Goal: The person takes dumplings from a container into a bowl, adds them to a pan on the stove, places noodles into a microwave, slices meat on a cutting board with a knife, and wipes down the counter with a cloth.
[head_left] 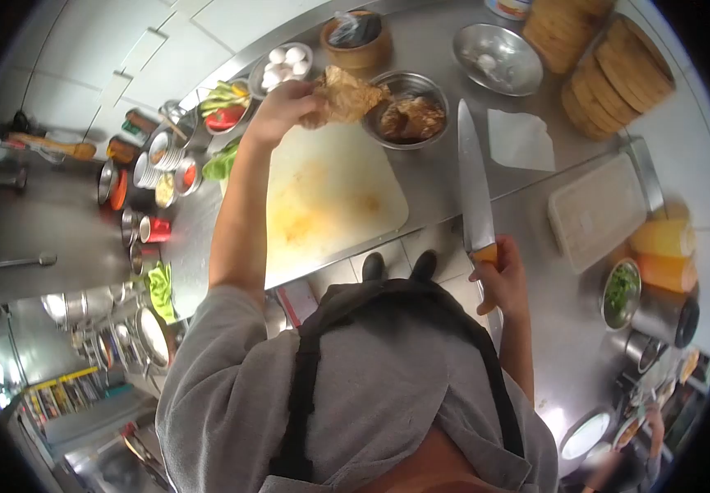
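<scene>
My left hand point(287, 111) pinches a thin, golden-brown wrinkled sheet point(348, 95) above the far edge of the white cutting board point(342, 177). The sheet's right end overlaps the rim of a metal bowl point(435, 89), which holds more brown, glossy crinkled pieces point(412, 120). Stains of yellow and brown mark the board. My right hand point(501, 275) is wrapped around the orange handle of a large kitchen knife point(475, 177), to the right of the board. Its long blade points away from me, beside the bowl.
Behind the board stand a bowl of eggs point(287, 66) and a wooden container point(363, 51). Vegetables point(225, 111) and small cups point(158, 228) line the left. To the right are a metal bowl point(498, 59), bamboo steamers point(618, 78), a lidded plastic box point(597, 212) and chopped greens point(622, 287). Another person's arm point(654, 431) shows lower right.
</scene>
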A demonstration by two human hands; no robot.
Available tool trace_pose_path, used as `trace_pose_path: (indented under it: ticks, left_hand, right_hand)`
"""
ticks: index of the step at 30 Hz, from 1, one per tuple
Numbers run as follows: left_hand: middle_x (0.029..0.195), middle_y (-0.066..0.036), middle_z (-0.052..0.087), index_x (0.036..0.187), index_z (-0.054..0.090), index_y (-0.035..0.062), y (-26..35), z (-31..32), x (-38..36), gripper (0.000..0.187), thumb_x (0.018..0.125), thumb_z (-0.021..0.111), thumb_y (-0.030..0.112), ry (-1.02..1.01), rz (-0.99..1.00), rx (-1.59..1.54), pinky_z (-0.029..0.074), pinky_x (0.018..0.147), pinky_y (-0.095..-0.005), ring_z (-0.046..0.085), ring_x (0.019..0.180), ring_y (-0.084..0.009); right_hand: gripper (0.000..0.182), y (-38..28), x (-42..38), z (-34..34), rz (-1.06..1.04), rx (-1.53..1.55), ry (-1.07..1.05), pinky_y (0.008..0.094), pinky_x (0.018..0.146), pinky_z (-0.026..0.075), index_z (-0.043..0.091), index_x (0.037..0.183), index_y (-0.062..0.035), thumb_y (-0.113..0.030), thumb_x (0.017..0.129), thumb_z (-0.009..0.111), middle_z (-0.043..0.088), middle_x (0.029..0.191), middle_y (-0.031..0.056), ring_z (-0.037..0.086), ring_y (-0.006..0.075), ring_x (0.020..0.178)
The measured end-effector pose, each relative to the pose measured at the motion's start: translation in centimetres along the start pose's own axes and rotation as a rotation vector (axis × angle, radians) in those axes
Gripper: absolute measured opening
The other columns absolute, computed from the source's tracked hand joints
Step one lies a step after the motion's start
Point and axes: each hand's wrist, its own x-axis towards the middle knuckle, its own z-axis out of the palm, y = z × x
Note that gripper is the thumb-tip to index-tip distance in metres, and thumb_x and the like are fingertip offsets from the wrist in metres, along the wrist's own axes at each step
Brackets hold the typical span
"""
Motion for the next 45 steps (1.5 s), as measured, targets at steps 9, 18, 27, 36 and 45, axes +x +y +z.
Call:
trace_pose_path:
  ticks: [9, 18, 27, 36, 45]
  left_hand:
    - [0.098, -0.005, 0.068, 0.125, 0.061, -0.0038, -9.9, -2.5, -18.5, 0.043, 0.087, 0.070, 0.014, 0.139, -0.381, -0.225, 0.051, 0.071, -0.0284, 0.063, 0.080, -0.0137]
    - [0.113, -0.008, 0.067, 0.134, 0.054, -0.0028, -12.8, -2.0, -20.2, 0.049, 0.092, 0.071, 0.015, 0.178, -0.179, -0.306, 0.051, 0.081, -0.0276, 0.062, 0.094, -0.0123]
    - [0.107, -0.012, 0.066, 0.121, 0.054, -0.0067, -13.1, 1.7, -18.4, 0.036, 0.093, 0.071, 0.009, 0.615, -0.089, -0.287, 0.056, 0.074, -0.0277, 0.066, 0.085, -0.0147]
    - [0.117, -0.005, 0.064, 0.111, 0.067, 0.0165, -12.0, 3.1, -18.2, 0.040, 0.073, 0.079, 0.021, 0.752, 0.359, 0.788, 0.038, 0.098, -0.0455, 0.058, 0.112, -0.0269]
    - [0.111, -0.005, 0.066, 0.110, 0.066, 0.0137, -12.7, 3.7, -16.8, 0.042, 0.070, 0.077, 0.021, 0.636, 0.357, 0.806, 0.039, 0.091, -0.0432, 0.060, 0.104, -0.0267]
  right_hand:
    - [0.049, -4.9, 2.2, 5.5, 0.008, -0.334, -0.352, 0.0246, 0.059, 0.051, 0.050, 0.137, -0.0035, -0.001, 0.089, 0.060, 0.067, 0.097, 0.0070, 0.060, 0.0078, 0.068]
    - [0.056, -7.1, 0.6, 14.5, -0.185, -0.959, -0.383, 0.0422, 0.079, 0.054, 0.050, 0.143, -0.0106, -0.011, 0.088, 0.060, 0.068, 0.109, 0.0173, 0.068, 0.0358, 0.094]
    - [0.073, -6.2, 0.4, 18.9, -0.552, -1.243, -0.373, 0.0456, 0.060, 0.054, 0.040, 0.156, -0.0235, -0.007, 0.087, 0.060, 0.061, 0.089, 0.0142, 0.066, 0.0325, 0.069]
    - [0.074, -5.6, -0.2, 20.9, -0.428, -1.399, -0.361, 0.0452, 0.060, 0.055, 0.039, 0.156, -0.0303, -0.008, 0.088, 0.059, 0.063, 0.099, 0.0145, 0.066, 0.0349, 0.069]
    - [0.075, -5.9, -1.2, 21.5, -0.528, -1.413, -0.332, 0.0431, 0.052, 0.055, 0.041, 0.155, -0.0278, -0.005, 0.086, 0.060, 0.059, 0.092, 0.0166, 0.065, 0.0314, 0.058]
